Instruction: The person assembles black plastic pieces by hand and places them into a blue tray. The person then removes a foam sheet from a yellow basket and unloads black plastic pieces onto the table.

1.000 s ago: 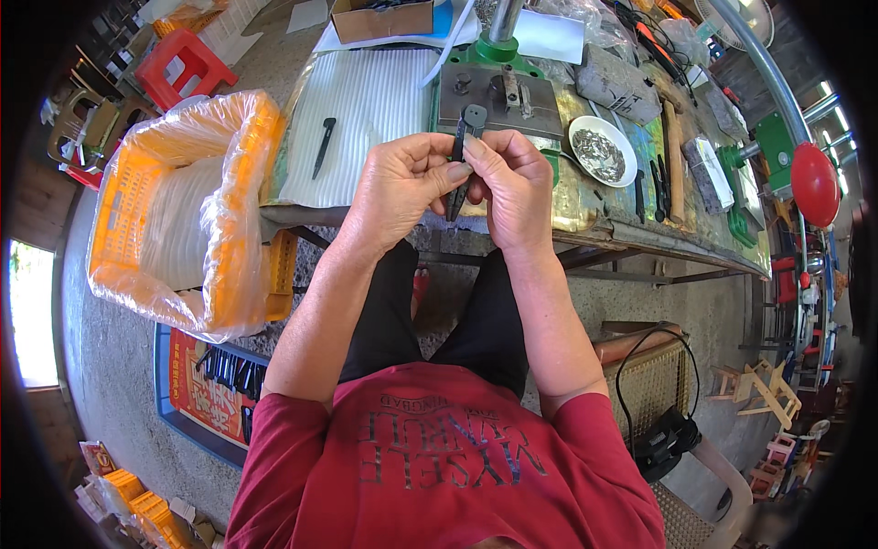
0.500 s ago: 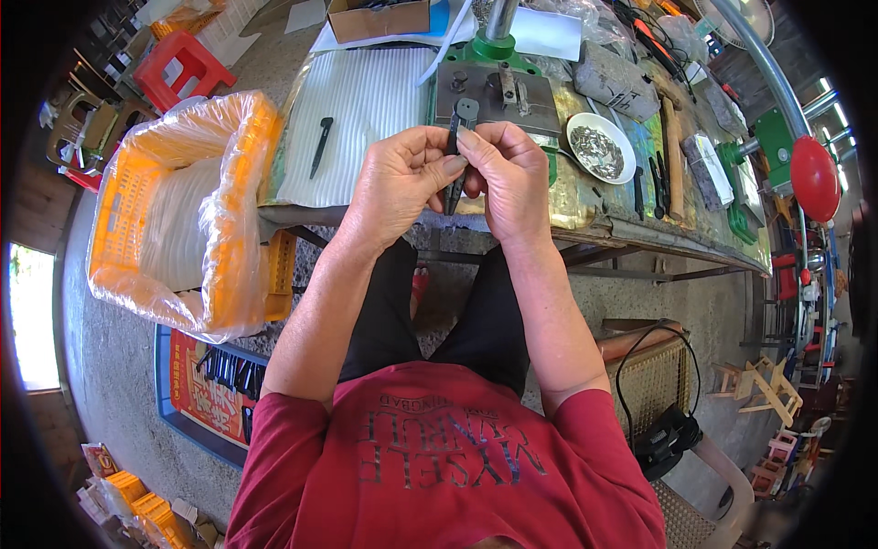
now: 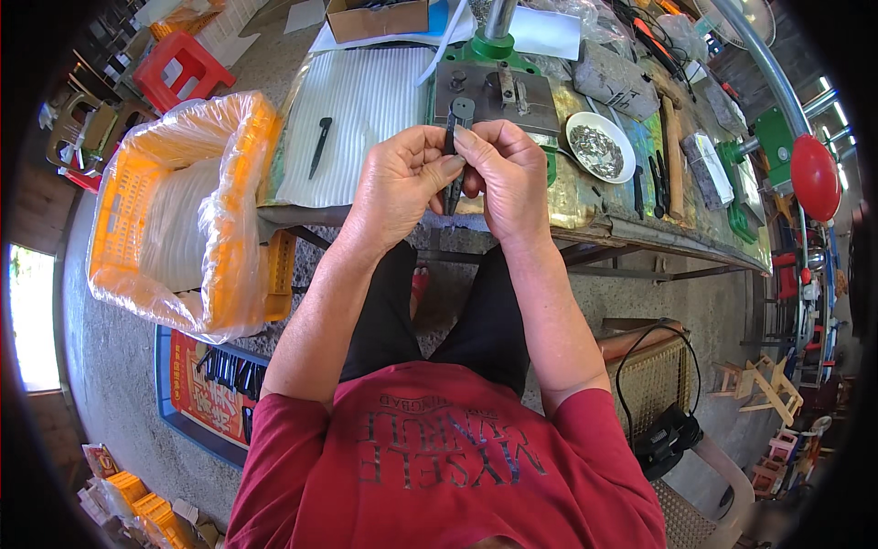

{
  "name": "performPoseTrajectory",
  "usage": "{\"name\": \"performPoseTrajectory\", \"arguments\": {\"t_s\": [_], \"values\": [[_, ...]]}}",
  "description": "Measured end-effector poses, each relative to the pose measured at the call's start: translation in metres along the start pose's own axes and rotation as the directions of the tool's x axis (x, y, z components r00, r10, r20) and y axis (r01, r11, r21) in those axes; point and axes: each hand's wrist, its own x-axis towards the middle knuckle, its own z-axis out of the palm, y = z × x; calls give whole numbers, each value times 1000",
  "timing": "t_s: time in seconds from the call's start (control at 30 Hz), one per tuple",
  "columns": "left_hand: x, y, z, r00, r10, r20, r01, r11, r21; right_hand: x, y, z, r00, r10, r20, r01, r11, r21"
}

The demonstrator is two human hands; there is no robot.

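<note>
Two bare hands are drawn close together in front of the person's body, and from where I'm standing both are pinching one slim black tapered part [image 3: 461,112]. The left hand [image 3: 398,183] grips its left side between thumb and fingers; the right hand [image 3: 514,178] has its thumb near the broad end, which points away from the person. The fingers cover the part's middle, and its narrow end shows below them. Just beyond sits a green machine base [image 3: 498,46] with a dark metal plate [image 3: 541,108]. Over on the left, a second black part [image 3: 320,146] lies alone on a white ribbed foam sheet [image 3: 375,91]. Right of the plate, a white dish [image 3: 630,151] holds small metal pieces [image 3: 594,149], with a wooden handle [image 3: 672,165] farther right. Beside the workbench [image 3: 640,234], on the person's left, stands a yellow crate [image 3: 114,206] lined with clear plastic [image 3: 224,247].
</note>
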Motion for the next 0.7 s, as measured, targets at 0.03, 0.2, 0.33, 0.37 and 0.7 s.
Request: {"name": "performPoseTrajectory", "arguments": {"t_s": [0.03, 0.2, 0.33, 0.37, 0.7], "values": [[0, 0, 0, 1000, 2, -2, -2, 1000, 0, 0, 0, 0, 1000, 0, 3, 0, 1000, 4], [-1, 0, 0, 1000, 7, -17, -7, 1000, 3, 0, 0, 2, 1000, 3, 8, -3, 1000, 7], [-2, 0, 1, 1000, 18, -21, -18, 1000, 1, 0, 0, 1, 1000, -5, 5, 5, 1000, 4], [-2, 0, 0, 1000, 18, -24, -18, 1000, 2, 0, 1, 1, 1000, -4, 8, 4, 1000, 5], [-3, -1, -3, 1000, 8, -10, -8, 1000, 16, -1, 3, 0, 1000, 24, 20, -25, 1000, 15]]}}
